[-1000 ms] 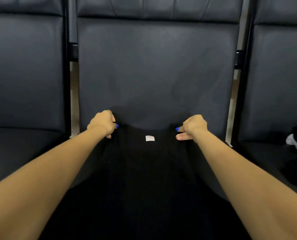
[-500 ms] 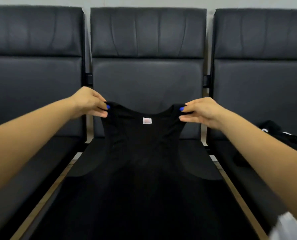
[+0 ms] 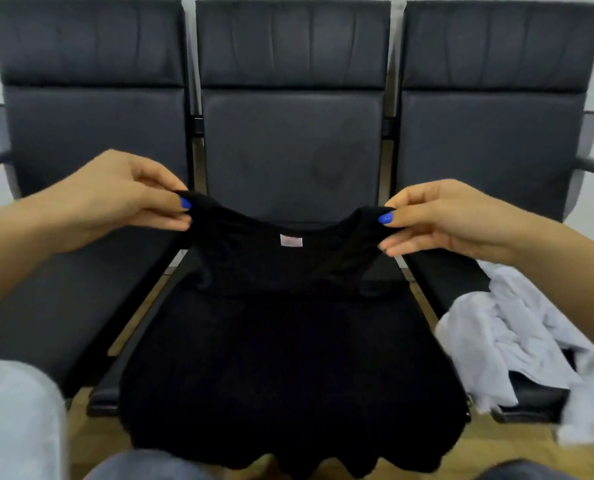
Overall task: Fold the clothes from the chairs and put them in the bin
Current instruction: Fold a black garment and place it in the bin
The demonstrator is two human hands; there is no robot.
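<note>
With left hand (image 3: 115, 199) and right hand (image 3: 451, 220) pinching the black top (image 3: 288, 341) by its straps, uneven tension risks a skewed fold.

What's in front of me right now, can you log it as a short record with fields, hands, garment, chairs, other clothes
left hand: pinching the left shoulder strap of the black top
right hand: pinching the right shoulder strap
black top: held up at the straps, body draped over the middle chair, label facing the camera
chairs: three dark ones in a row
white garment: crumpled on the right chair
bin: not in view
</note>
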